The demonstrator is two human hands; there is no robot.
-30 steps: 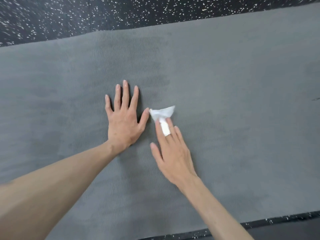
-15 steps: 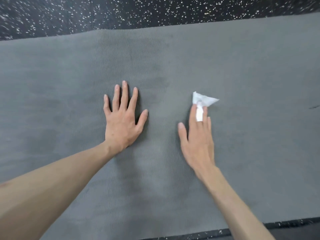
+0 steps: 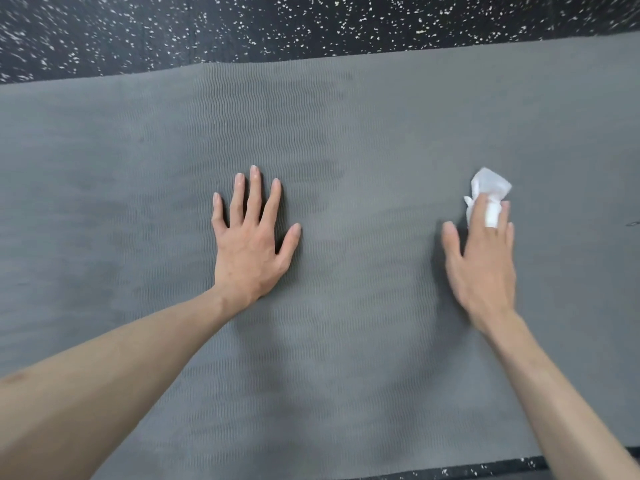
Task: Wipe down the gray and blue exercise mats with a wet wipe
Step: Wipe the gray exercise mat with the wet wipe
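Here the gray mat [image 3: 346,133] fills nearly the whole view, its long axis running from 9 o'clock to 3 o'clock, with speckled black floor [image 3: 242,26] showing past its far edge at 12 and in a thin strip at 5. The wet wipe [image 3: 490,183] lies at about 2 o'clock from the middle of the view, well apart from the left hand [image 3: 251,244] and directly under the right hand [image 3: 481,258], so the right is plainly the nearer one. That hand presses the wipe flat to the mat with nearly straight fingers, the bunched white cloth poking out beyond the fingertips toward 12 and a fold showing between two fingers; it is somewhat blurred. The left hand rests palm-down on the mat, fingers spread and straight, holding nothing, likely steadying the mat. No blue mat is in view.
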